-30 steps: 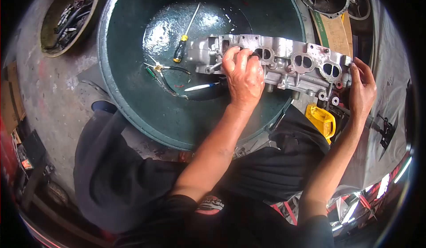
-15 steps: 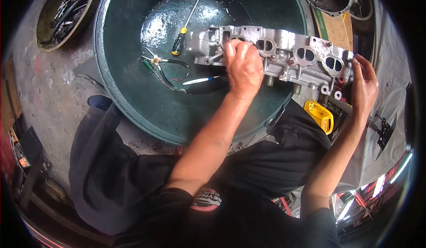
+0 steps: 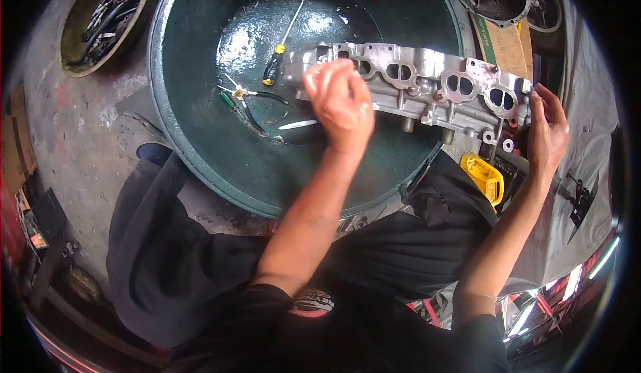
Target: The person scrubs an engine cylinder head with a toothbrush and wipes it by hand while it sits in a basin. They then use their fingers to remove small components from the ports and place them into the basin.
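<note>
A silvery cylinder head (image 3: 427,96), with a row of paired oval ports facing me, lies across the right side of a large dark green tub (image 3: 220,193). My right hand (image 3: 549,129) grips its right end, thumb and fingers around the corner. Over its left part is my left hand (image 3: 342,102), fingers curled together; whatever they may hold is hidden. Left of that hand, inside the tub, are a yellow-and-black screwdriver (image 3: 274,62), pliers (image 3: 248,109) with dark handles, and a slim white pen-like tool (image 3: 298,125), partly covered by the hand.
At upper left stands a bowl (image 3: 83,69) of dark hoses and metal parts. A yellow plastic piece (image 3: 482,178) lies beside the tub at right. A metal housing (image 3: 497,16) and cardboard (image 3: 504,49) are at upper right. My black-trousered legs (image 3: 160,259) straddle the tub's near side.
My left hand has moved left along the cylinder head, uncovering a port. My right hand keeps its grip on the right end. The whole view has shifted slightly.
</note>
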`<state>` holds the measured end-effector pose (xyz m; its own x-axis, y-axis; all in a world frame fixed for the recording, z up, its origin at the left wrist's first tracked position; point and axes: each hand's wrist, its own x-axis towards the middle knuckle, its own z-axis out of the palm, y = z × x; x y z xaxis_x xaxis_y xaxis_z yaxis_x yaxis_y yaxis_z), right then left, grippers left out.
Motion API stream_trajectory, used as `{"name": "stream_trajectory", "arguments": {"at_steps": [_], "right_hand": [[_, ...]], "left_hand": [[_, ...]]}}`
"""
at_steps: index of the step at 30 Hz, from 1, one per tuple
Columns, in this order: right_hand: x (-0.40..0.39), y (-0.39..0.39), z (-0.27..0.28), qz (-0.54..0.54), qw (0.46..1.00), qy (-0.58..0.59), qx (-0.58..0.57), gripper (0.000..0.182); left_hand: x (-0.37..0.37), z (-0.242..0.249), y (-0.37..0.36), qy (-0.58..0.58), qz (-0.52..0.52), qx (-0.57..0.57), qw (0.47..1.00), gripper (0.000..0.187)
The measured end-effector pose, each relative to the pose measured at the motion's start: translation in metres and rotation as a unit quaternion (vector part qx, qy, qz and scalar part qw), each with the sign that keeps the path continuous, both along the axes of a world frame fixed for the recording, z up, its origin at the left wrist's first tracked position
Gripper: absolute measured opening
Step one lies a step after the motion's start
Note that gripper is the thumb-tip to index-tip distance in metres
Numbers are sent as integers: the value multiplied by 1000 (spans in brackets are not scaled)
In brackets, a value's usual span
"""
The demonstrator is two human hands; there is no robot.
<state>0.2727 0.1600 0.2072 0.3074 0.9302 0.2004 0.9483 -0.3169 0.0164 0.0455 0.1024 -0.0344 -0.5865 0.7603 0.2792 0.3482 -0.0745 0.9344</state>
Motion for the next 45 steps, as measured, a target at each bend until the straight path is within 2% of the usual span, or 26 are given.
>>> {"name": "stream_trajectory", "arguments": {"at_steps": [4,7,10,14,17,19,21,23,25,29,30,33,35,38,41,43,45], "right_hand": [[4,-2,-3,-6,1000,19,-7,41],[1,1,-3,14,1000,24,0,42],[1,-7,-1,10,1000,20,2,42],[-1,2,-3,24,999,36,8,42],[9,-6,-5,41,997,64,12,41],[7,-2,-1,51,996,66,8,41],[-1,-1,-3,17,998,55,1,39],[6,-2,-4,52,995,77,30,38],[2,-2,-2,41,997,68,17,38],[-13,2,2,-2,999,32,-16,39],[-11,-1,-5,15,1000,-22,14,39],[-1,-1,0,38,997,61,-4,36],[-15,2,3,-1,1000,28,-11,36],[-13,-1,1,4,1000,-2,-19,35],[-6,-4,-1,7,999,35,5,35],[-7,-7,-2,15,1000,15,1,36],[-11,-4,-3,58,998,7,0,37]], "left_hand": [[29,7,-6,1,-126,-6,992,11],[38,16,-13,12,-114,22,993,14],[27,-10,9,19,-98,-10,995,12],[30,9,-11,8,-117,8,993,11],[26,-13,17,10,-107,-8,994,15],[26,-5,6,10,-118,10,993,14],[26,5,-4,-2,-123,36,992,11],[22,-8,15,9,-120,25,992,11],[15,-23,37,5,-124,-10,992,14],[31,2,-1,-26,-124,32,991,10],[28,1,2,-16,-129,34,991,9],[22,-18,27,-2,-112,27,993,12],[33,-6,6,9,-109,-10,994,12],[39,19,-20,-23,-156,26,987,16],[24,-6,4,-17,-99,19,995,16],[20,4,1,-11,-149,36,988,13],[19,15,-18,-54,-194,46,978,11]]}}
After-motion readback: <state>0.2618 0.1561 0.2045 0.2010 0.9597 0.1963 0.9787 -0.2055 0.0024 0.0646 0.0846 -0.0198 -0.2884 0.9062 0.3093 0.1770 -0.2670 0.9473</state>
